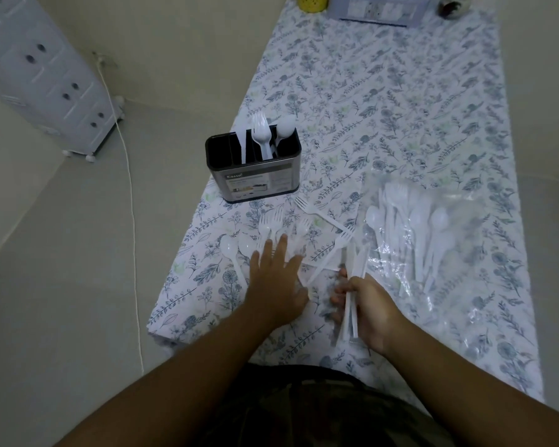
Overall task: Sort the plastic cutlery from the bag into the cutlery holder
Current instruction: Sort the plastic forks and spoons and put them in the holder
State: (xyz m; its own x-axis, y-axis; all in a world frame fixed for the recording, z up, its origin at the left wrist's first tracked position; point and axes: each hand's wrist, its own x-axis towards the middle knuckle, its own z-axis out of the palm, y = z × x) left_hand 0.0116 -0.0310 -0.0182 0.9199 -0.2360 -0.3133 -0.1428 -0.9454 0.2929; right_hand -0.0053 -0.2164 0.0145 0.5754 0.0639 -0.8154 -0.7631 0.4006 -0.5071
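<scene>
The dark cutlery holder point(255, 182) stands upright at the table's left edge, with a knife, forks and a spoon sticking out of separate compartments. Loose white forks point(328, 253) and spoons point(229, 250) lie on the floral tablecloth in front of it. My left hand point(276, 282) lies flat with fingers spread over some of the forks. To its right, my right hand point(365, 304) is closed around a bundle of white knives point(352, 295). The clear plastic bag point(433, 240) with more spoons and forks lies to the right.
A yellow cup point(313, 1) and a clear plastic box point(378, 9) stand at the table's far end point(400, 91). A white drawer cabinet point(42, 79) on wheels and a cord are on the floor to the left.
</scene>
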